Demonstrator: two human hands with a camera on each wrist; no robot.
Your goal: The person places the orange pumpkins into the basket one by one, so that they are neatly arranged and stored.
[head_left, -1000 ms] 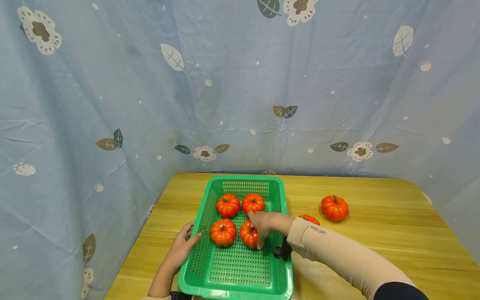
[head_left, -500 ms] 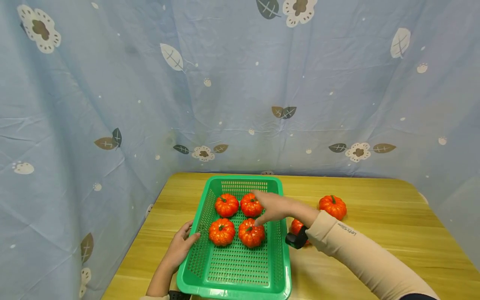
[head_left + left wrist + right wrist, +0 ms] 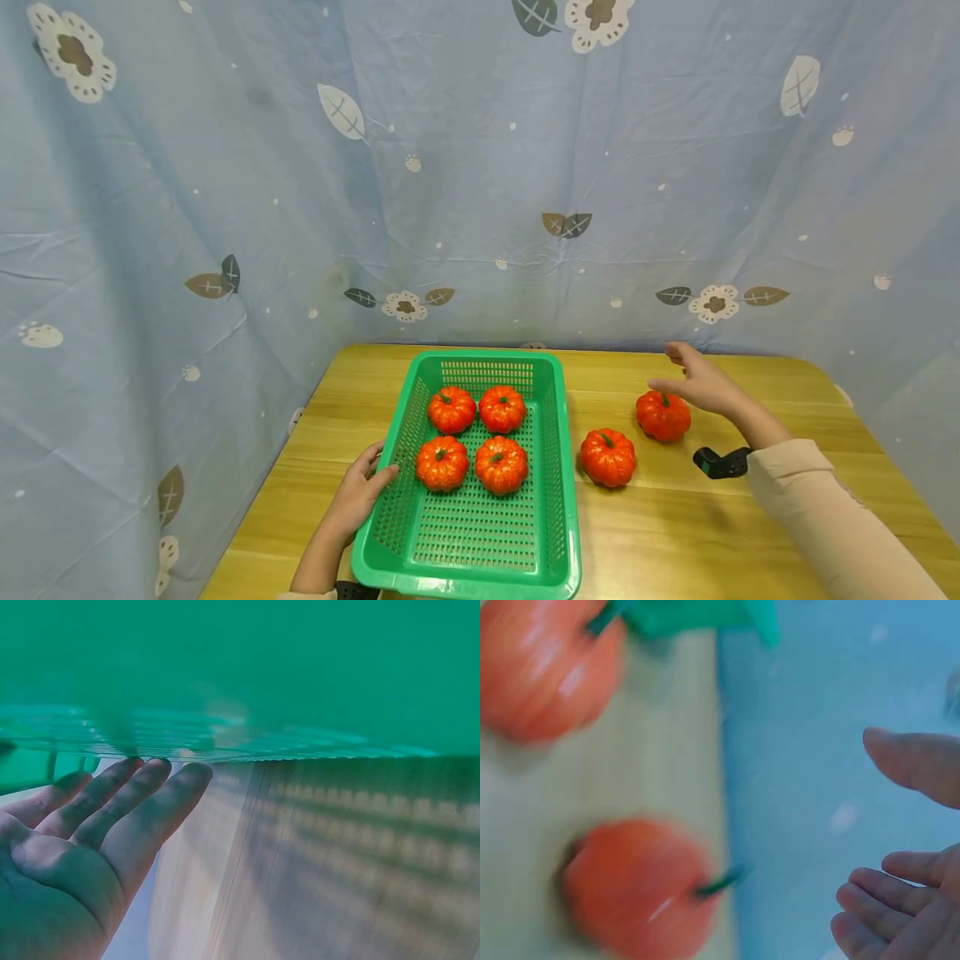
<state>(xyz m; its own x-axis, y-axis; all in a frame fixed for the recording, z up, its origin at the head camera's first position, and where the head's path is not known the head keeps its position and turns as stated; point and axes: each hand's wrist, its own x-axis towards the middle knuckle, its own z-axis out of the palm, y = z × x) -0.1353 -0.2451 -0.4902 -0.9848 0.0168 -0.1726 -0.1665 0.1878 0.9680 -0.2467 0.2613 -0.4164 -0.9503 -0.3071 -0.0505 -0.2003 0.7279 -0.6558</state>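
A green plastic basket (image 3: 567,500) stands on the table, with several small orange-red pumpkins (image 3: 501,465) inside. My left hand (image 3: 358,496) holds its left rim, thumb over the edge; in the left wrist view the fingers (image 3: 154,817) lie long against the outside of the wall. To the right of the basket sit two more pumpkins, a nearer one (image 3: 607,458) and a farther one (image 3: 663,416). Over the farther one hovers my right hand (image 3: 705,383), thumb and fingers spread, holding nothing. The right wrist view has both loose pumpkins at left and the spread right hand (image 3: 907,885) at lower right.
The wooden table (image 3: 660,533) reaches back to a light blue curtain (image 3: 480,208) printed with flowers and leaves. A black wrist strap piece (image 3: 722,463) hangs below the right wrist. Bare wood lies around the two loose pumpkins.
My right hand has risen out of the basket, leaving a pumpkin in its front right spot, and swung right to the far loose pumpkin. The left hand stays on the rim.
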